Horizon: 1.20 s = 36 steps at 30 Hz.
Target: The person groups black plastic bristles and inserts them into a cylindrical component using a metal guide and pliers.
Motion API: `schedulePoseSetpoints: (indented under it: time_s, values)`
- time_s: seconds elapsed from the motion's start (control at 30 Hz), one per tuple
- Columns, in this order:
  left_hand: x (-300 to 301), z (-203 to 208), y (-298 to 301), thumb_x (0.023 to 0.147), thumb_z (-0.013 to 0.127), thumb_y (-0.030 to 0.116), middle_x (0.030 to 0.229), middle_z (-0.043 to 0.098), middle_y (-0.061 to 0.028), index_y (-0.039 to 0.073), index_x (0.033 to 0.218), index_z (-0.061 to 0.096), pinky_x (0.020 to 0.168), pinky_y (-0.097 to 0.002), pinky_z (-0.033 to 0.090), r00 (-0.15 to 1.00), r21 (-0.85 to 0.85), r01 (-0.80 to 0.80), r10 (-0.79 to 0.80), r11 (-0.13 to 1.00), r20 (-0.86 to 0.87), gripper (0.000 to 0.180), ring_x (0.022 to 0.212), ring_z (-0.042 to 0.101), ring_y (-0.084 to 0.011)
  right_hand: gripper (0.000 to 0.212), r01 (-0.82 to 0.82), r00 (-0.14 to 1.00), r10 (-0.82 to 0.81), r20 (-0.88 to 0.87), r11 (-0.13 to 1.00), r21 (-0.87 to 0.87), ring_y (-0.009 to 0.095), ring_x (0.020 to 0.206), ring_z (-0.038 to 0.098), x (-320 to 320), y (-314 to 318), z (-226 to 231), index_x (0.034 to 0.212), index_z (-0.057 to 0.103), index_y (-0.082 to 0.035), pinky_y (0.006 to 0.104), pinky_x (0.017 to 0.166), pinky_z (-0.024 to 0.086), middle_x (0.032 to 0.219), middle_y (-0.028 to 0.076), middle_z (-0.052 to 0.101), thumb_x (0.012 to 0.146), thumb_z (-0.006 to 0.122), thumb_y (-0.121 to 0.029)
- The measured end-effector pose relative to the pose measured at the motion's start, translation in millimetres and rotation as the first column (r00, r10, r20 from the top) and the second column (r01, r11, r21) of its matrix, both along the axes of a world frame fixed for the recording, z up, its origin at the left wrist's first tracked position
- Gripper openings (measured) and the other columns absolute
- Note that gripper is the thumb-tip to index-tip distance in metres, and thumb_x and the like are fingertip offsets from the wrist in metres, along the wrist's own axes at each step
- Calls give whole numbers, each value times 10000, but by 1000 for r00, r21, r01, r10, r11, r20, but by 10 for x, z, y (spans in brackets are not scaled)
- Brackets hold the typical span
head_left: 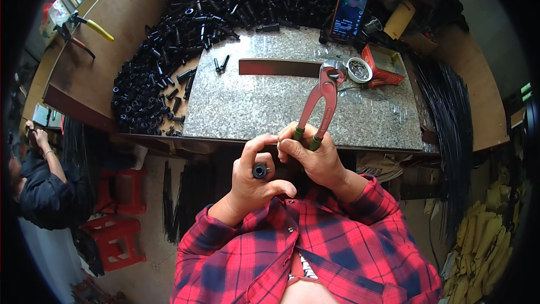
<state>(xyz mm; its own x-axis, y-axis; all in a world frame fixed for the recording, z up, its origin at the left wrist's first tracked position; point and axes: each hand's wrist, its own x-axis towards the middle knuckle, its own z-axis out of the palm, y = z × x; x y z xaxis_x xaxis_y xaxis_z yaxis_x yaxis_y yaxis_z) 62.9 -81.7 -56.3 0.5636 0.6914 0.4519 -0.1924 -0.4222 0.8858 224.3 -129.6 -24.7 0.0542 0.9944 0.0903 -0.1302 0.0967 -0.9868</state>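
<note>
My left hand [243, 183] is closed round a short black cylindrical part [259, 171], whose hollow round end faces up. In my right hand [318, 163] are end-cutting pincers [320, 98] with red arms and green grips, held by the grip ends. Their jaws point away from me, above the stone slab. My left forefinger meets the right thumb and forefinger in a pinch; whatever is between those tips is too small to make out. Beyond the hands, a flat dark strip [278, 67] lies on the speckled stone slab [242, 110], its right end by the pincers' jaws.
Black plastic parts [247, 0] heap along the back and left. A white cup [359, 70] of small metal bits, a red box [385, 63] and a lit phone [349, 12] stand right. Thin black rods [444, 112] hang right. Another person [50, 186] sits left near red stools [115, 242].
</note>
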Motion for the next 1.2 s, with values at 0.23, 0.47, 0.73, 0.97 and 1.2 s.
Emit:
schedulePoseSetpoints:
  time_s: [0.23, 0.47, 0.73, 0.97, 1.2]
  values:
    - [2, -49, -62, 578, 819, 493, 523, 431, 31, 9, 1263, 435, 441, -185, 287, 1000, -6, -21, 21, 1000, 21, 923, 467, 397, -22, 91, 14, 980, -23, 196, 999, 47, 74, 714, 535, 21, -7, 43, 965, 574, -23, 229, 659, 453, 760, 2, 562, 915, 580, -99]
    - [26, -19, -78, 588, 761, 590, 695, 616, -11, -5, 1290, 346, 531, -173, 406, 993, -204, -72, 89, 976, 74, 1009, 591, 544, -47, 62, -76, 980, 30, 195, 970, 231, 136, 829, 530, -110, -42, 19, 911, 552, -22, 287, 759, 436, 892, 48, 530, 899, 576, -78]
    - [2, 51, -54, 584, 737, 623, 870, 681, -114, -11, 1313, 302, 670, -250, 513, 994, -133, -83, 91, 988, 55, 1060, 811, 656, -149, 122, -2, 944, -120, 308, 930, 368, 200, 843, 570, -232, -70, 51, 954, 647, -34, 315, 765, 454, 886, 76, 574, 837, 658, -64]
    - [15, 44, -74, 580, 738, 628, 850, 679, -106, 2, 1304, 320, 666, -242, 505, 992, -199, -66, 86, 978, 96, 1044, 810, 646, -136, 82, 12, 976, -58, 208, 976, 217, 157, 858, 538, -277, -92, 37, 868, 599, -47, 305, 765, 438, 897, 60, 544, 859, 656, -106]
    - [9, 25, -67, 577, 732, 640, 783, 660, -68, 3, 1303, 327, 637, -218, 478, 990, -226, -65, 91, 972, 105, 1047, 755, 613, -95, 57, 26, 981, -77, 179, 962, 273, 188, 808, 540, -313, -82, 8, 895, 605, -22, 305, 753, 435, 834, 74, 536, 860, 598, -68]
